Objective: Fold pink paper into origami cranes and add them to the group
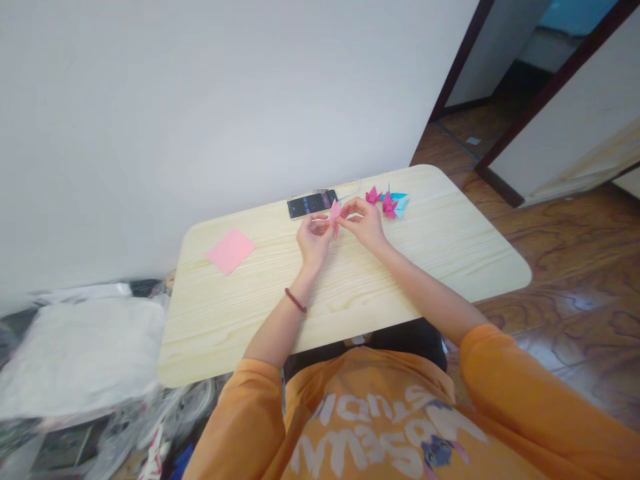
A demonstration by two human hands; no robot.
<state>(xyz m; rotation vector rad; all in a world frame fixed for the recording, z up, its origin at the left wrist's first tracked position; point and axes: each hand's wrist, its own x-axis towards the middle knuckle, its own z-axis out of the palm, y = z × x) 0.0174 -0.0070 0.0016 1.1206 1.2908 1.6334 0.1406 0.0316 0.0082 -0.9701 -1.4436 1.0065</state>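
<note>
A small piece of folded pink origami paper (335,212) stands upright between my hands above the middle of the table. My left hand (316,239) pinches it from the left side, thumb and fingers closed on it. From the right, the fingertips of my right hand (365,223) are pinched at its edge. Just past my fingers lies a phone (313,204) with its screen lit. To the right of my right hand sit several folded paper cranes, among them a magenta crane (389,205) and a light blue one (401,206).
A flat pink paper square (231,251) lies on the left of the pale wooden table (240,327). A white cable (353,189) runs behind the phone along the wall. Left of the table are a white cloth-like item (85,353) and plastic bags (170,413). A doorway is at right.
</note>
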